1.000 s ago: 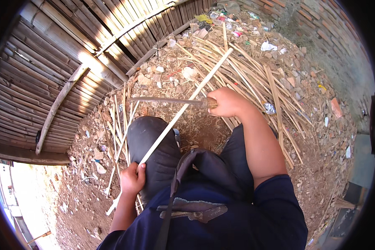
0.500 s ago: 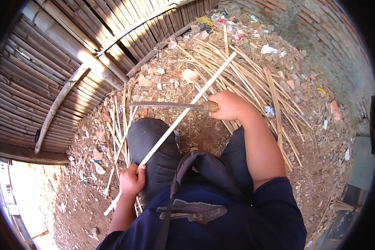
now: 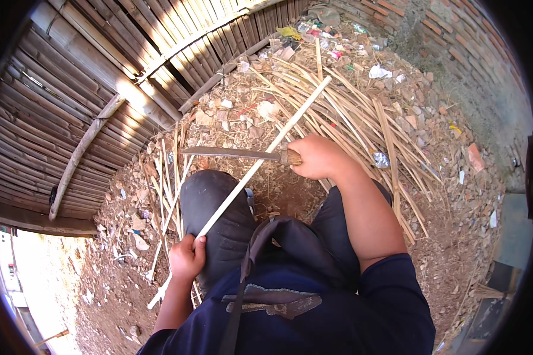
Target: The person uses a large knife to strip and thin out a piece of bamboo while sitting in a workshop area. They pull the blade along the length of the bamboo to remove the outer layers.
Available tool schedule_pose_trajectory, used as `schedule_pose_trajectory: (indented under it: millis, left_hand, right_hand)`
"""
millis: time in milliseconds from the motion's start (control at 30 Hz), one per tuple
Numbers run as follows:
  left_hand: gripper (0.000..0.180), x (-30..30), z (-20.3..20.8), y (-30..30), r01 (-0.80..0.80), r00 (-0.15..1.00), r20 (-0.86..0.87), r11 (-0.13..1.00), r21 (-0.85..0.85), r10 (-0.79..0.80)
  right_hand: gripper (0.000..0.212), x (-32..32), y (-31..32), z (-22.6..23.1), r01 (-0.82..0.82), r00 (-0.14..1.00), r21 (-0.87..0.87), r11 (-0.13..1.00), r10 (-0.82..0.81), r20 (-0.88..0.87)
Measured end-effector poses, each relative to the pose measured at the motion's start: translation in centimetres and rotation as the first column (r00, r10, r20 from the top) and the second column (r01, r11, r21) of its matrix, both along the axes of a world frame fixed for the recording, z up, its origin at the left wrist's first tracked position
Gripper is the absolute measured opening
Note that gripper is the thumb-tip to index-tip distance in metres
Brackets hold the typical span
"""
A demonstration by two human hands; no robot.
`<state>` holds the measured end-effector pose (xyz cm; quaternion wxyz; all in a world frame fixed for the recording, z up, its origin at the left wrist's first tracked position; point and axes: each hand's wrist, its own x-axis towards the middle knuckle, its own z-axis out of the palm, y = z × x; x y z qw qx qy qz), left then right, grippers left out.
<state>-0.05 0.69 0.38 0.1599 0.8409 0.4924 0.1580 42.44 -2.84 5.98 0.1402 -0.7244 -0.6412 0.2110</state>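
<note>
My left hand [image 3: 187,258] is closed round the lower part of a long pale bamboo strip [image 3: 231,198], which slants up and to the right across my left knee. Wrapped round the wooden handle of a long machete [image 3: 231,152] is my right hand [image 3: 314,156]. Its blade points left and lies across the strip, just beyond my knee. Whether the edge bites into the strip I cannot tell. The strip's far end rises past the blade toward a heap of similar strips [image 3: 349,118]. My fingers hide part of the handle.
Several strips [image 3: 173,195] lie on the ground by my left knee. A bamboo wall [image 3: 71,118] stands at the left and a brick wall [image 3: 456,47] at the far right. Stones and litter cover the ground, with crumpled foil [image 3: 381,160] on the strip heap.
My right hand and the machete have shifted slightly left and nearer to me along the strip. My left hand keeps its hold in nearly the same place.
</note>
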Motion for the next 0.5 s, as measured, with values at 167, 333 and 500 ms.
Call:
schedule_pose_trajectory:
  millis: [167,333,500]
  left_hand:
    - [0.047,0.0,-0.1,0.1,0.015,1.000,0.011,1.000,0.004,-0.015]
    - [0.045,0.1,0.0,0.0,0.024,1.000,0.011,1.000,0.011,-0.024]
    - [0.045,0.2,0.1,-0.1,0.029,0.999,0.023,0.999,0.021,-0.030]
  right_hand:
    - [0.024,0.9,0.0,-0.4,-0.023,0.999,0.032,0.999,0.025,-0.042]
    - [0.023,1.6,-0.1,-0.9,0.015,0.998,0.038,0.999,-0.012,-0.067]
    - [0.023,1.2,-0.1,-1.1,0.040,0.997,0.043,0.998,-0.037,-0.065]
